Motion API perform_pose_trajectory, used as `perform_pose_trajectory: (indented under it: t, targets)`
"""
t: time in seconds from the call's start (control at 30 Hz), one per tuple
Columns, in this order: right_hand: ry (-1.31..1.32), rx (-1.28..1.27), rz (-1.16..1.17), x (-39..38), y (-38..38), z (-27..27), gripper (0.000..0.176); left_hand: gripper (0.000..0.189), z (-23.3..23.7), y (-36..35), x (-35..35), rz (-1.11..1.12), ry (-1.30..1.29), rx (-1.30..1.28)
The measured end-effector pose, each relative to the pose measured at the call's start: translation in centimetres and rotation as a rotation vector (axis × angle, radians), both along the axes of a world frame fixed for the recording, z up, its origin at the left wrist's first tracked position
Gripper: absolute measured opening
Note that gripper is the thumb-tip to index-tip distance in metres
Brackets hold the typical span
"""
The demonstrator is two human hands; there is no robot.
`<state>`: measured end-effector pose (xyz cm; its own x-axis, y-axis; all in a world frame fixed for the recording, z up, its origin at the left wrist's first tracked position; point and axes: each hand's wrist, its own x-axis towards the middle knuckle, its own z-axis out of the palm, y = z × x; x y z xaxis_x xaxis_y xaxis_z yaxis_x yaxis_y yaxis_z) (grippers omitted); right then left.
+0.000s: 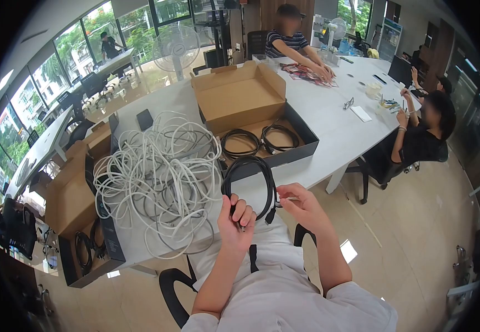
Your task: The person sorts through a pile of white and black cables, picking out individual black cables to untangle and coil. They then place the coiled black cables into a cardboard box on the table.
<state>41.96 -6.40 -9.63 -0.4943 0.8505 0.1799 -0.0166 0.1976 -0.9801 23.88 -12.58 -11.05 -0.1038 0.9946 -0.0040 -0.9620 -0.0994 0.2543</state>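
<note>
My left hand (236, 221) grips a black cable (249, 180) that is wound into a loop above the table's near edge. My right hand (302, 206) pinches the loop's lower right side, next to the dangling black plug (270, 216). To the left of the loop lies a big tangle of white and grey cables (160, 174) on the white table (334, 127). Just behind the loop stands an open cardboard box (254, 110) with two coiled black cables (257, 141) inside.
Another open box (79, 216) with black cables sits at the table's left edge. Three other people work at the far and right sides of the table and by the windows. A fan (176, 47) stands behind. A black chair (173, 288) is under me.
</note>
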Motion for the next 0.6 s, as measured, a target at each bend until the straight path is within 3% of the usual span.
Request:
perform_pose_trajectory:
  t: [0.17,0.27,0.4,0.6]
  targets:
    - [-0.015,-0.054,0.009,-0.7,-0.3,-0.3,0.021,0.026,0.1,-0.2,0.6,-0.066,-0.048,-0.029]
    - [-0.072,0.057,-0.095,-0.7,0.0,-0.9,0.017,0.027,-0.5,-0.2,0.7,-0.154,-0.116,0.041]
    - [0.154,-0.052,-0.101,-1.3,-0.3,-0.6,0.012,0.028,-0.4,-0.3,1.3,-0.147,-0.048,0.075]
    - [0.542,-0.168,-0.265,-2.7,-1.3,0.2,0.014,0.031,0.3,-0.8,2.2,-0.012,0.508,0.117]
